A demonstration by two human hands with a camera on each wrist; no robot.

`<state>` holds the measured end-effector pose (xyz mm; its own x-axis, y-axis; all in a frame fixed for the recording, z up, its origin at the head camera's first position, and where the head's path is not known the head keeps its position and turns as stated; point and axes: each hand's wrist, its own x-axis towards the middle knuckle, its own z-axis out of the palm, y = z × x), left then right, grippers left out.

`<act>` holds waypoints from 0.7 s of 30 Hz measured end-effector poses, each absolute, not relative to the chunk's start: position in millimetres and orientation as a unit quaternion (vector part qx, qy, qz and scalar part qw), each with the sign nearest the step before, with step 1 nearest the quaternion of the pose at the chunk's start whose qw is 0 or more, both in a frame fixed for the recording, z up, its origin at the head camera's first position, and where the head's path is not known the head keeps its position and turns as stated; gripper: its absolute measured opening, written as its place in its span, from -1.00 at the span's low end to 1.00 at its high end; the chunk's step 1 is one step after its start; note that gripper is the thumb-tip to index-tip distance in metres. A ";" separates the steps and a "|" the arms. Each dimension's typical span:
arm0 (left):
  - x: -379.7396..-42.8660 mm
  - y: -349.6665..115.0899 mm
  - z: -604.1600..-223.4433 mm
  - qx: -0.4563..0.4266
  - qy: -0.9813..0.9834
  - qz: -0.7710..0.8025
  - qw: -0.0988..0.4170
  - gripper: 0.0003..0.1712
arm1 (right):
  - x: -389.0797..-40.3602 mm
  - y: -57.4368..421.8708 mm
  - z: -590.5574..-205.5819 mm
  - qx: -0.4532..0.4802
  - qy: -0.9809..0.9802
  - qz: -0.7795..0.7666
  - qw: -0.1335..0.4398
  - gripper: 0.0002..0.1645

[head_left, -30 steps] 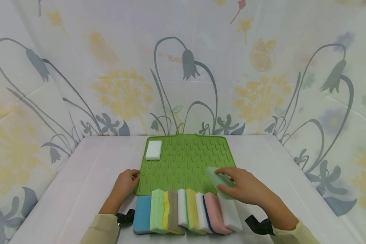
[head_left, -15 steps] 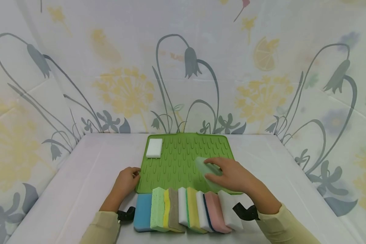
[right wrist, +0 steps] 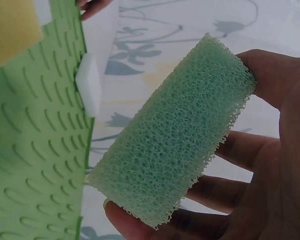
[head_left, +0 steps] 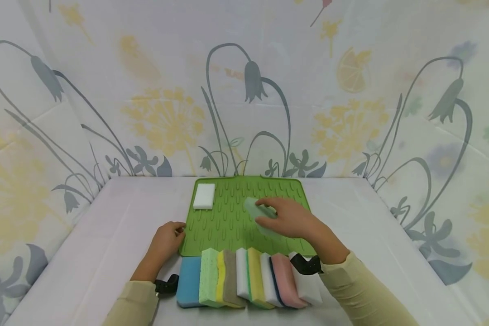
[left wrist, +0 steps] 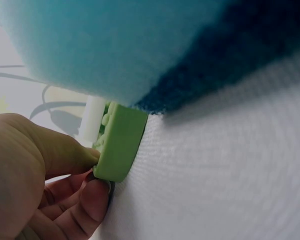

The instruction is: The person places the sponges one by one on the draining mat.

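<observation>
My right hand [head_left: 293, 218] holds a pale green, open-pored sponge [right wrist: 172, 135] between thumb and fingers, over the right half of a green ridged mat [head_left: 224, 231]. In the right wrist view the sponge's coarse mesh shows plainly, thumb at one end and a fingertip at the other. My left hand [head_left: 165, 240] is at the mat's left edge. In the left wrist view its thumb and fingers pinch the raised rim of the mat [left wrist: 121, 145]. A white sponge [head_left: 204, 196] lies flat at the mat's back left corner.
Along the mat's front edge stands a row of sponges: a blue one [head_left: 189, 281], a speckled green one [head_left: 210, 276], a grey one [head_left: 231, 276], a yellow one [head_left: 258, 276], a pink one [head_left: 286, 280] and several white ones. A flower-printed cloth [head_left: 244, 136] rises behind the white table [head_left: 118, 235].
My right hand has carried the pale green sponge leftward and away from me, from above the row's right end to over the mat. The left hand has stayed at the mat's edge.
</observation>
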<state>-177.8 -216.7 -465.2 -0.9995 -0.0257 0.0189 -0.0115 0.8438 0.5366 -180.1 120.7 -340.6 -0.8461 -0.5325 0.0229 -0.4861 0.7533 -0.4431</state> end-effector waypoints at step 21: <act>-179.0 -217.2 -466.4 0.011 -0.958 -0.285 0.013 -0.61 | -201.4 68.8 -335.1 -0.283 0.931 -0.219 0.068 -0.42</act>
